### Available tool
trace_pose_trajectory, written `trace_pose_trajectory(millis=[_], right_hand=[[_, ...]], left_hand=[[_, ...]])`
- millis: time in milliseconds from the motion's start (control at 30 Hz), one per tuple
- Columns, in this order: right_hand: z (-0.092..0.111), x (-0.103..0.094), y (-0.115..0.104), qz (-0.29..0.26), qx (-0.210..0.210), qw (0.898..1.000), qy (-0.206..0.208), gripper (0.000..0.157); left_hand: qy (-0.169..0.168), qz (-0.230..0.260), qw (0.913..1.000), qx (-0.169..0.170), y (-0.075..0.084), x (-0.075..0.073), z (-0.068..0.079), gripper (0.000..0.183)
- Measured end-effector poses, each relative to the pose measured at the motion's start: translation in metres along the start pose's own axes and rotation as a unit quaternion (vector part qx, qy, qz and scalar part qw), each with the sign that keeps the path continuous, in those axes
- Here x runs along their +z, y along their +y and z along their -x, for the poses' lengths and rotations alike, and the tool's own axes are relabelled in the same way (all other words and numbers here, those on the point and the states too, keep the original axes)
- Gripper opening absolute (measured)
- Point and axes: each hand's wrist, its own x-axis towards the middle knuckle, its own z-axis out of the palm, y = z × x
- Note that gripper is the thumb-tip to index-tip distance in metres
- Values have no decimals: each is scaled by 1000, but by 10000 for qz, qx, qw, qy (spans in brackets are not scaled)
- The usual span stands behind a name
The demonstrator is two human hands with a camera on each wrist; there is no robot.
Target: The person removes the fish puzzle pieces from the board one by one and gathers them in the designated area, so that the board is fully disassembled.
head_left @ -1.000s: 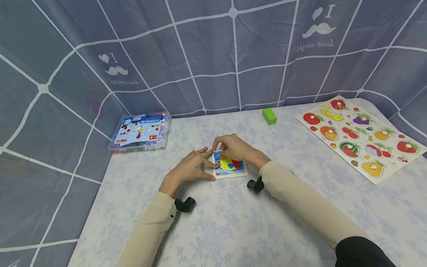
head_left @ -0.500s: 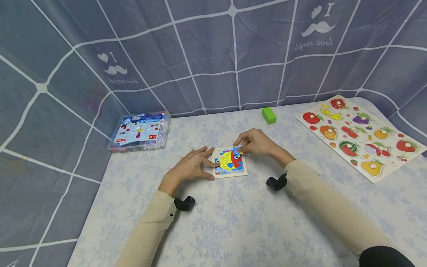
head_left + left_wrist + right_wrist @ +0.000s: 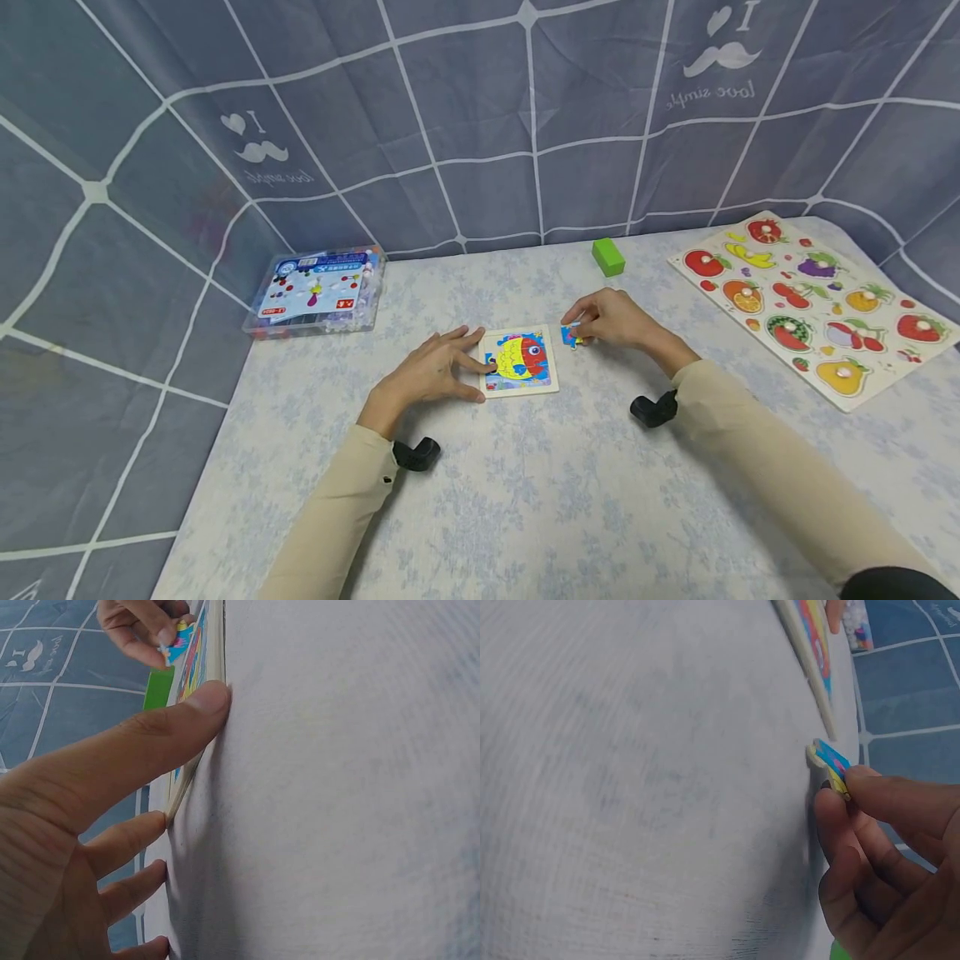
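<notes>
A small square jigsaw puzzle (image 3: 522, 363) of a yellow and red fish lies in a pale wooden frame on the table. My left hand (image 3: 431, 373) rests at its left side with fingers spread and fairly straight; in the left wrist view, the thumb touches the frame's edge. To the right of the frame, my right hand (image 3: 618, 321) pinches a blue jigsaw piece (image 3: 570, 335) with a bit of yellow. Seen from the right wrist, the piece (image 3: 832, 761) is tilted between thumb and fingers, apart from the frame and close to the tabletop.
A green block (image 3: 608, 257) stands behind the right hand. At the back left sits a clear plastic case (image 3: 318, 293) with a blue label. A fruit knob-puzzle board (image 3: 813, 304) lies at the right. Blue-grey checked cloth (image 3: 480, 125) hangs behind the table.
The right hand has moved right, from over the puzzle to beside the frame, taking the blue jigsaw piece along. My left hand has stayed at the frame's left side.
</notes>
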Motion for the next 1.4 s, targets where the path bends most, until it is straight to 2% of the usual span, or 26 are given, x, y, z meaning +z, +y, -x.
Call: trace_pose_trajectory(millis=[467, 667, 933, 1133, 1400], right_hand=[[-2, 1, -2, 519, 67, 9984, 193, 14], [-4, 4, 0, 821, 35, 9964, 212, 12], [-6, 3, 1, 894, 185, 9956, 203, 10], [-4, 4, 0, 927, 284, 9947, 354, 13], [-4, 1, -3, 1055, 137, 9940, 236, 11]], left_hand=[[30, 4, 10000, -40, -1, 1, -2, 52], [-106, -69, 9998, -121, 0, 1, -1, 53], [-63, 4, 9999, -152, 2, 0, -2, 53], [-41, -19, 9999, -152, 1, 1, -1, 53], [-60, -64, 9999, -148, 1, 1, 0, 53]])
